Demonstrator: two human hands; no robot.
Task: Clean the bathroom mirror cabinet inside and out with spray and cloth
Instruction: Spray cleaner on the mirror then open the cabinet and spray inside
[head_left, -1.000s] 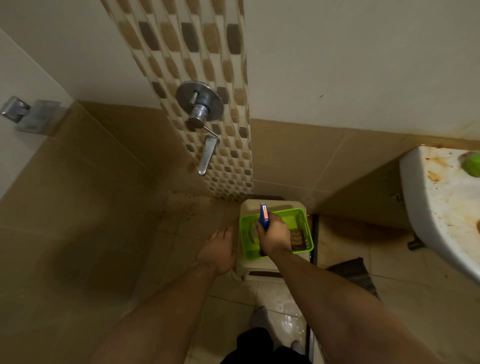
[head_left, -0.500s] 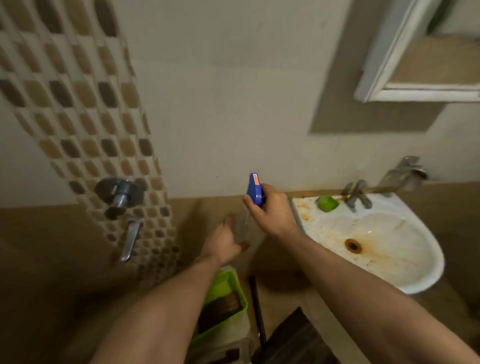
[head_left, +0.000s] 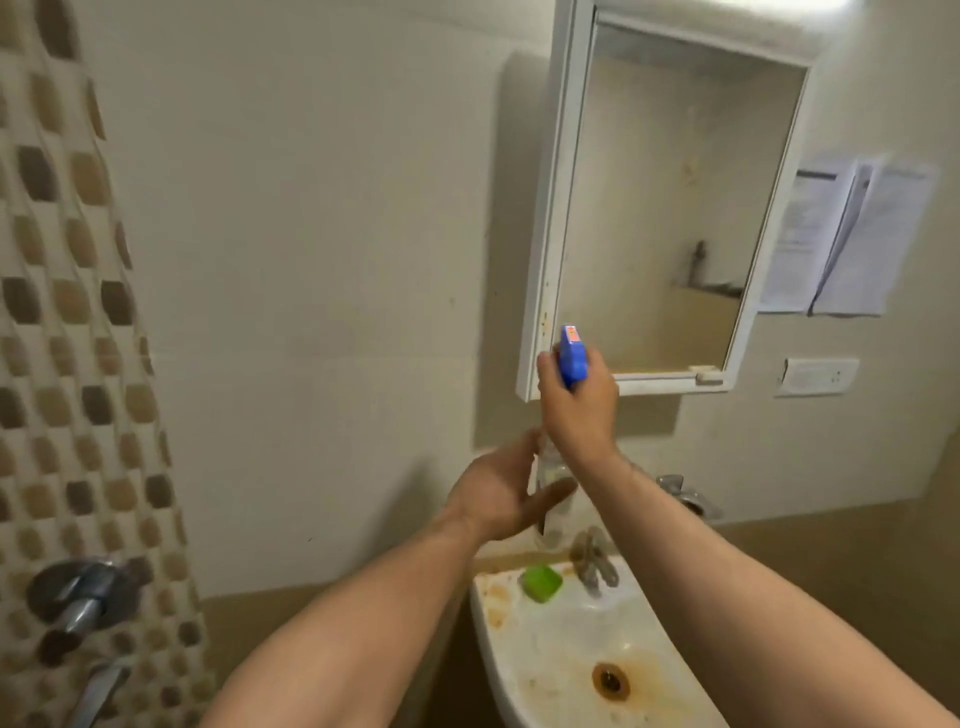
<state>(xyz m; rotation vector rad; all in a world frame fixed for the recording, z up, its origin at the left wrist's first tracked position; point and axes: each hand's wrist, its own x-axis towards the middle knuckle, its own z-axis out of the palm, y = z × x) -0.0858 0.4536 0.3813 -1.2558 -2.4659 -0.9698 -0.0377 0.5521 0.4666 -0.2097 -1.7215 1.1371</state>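
Blue sprayer head (head_left: 572, 358) with orange label, white-framed cabinet (head_left: 550, 208), green soap (head_left: 541, 583) on white sink (head_left: 545, 654) with rust-brown stains, brown-and-beige mosaic tiles (head_left: 67, 338) at 9 o'clock, cream wall (head_left: 311, 234)

Nothing here can be read. The spray bottle (head_left: 572, 358), held up just below the mirror cabinet (head_left: 660, 208), carries a small orange label on its blue head, but its print is too blurred to make out. The printed papers (head_left: 852, 236) pinned to the wall right of the cabinet show only grey, illegible lines.
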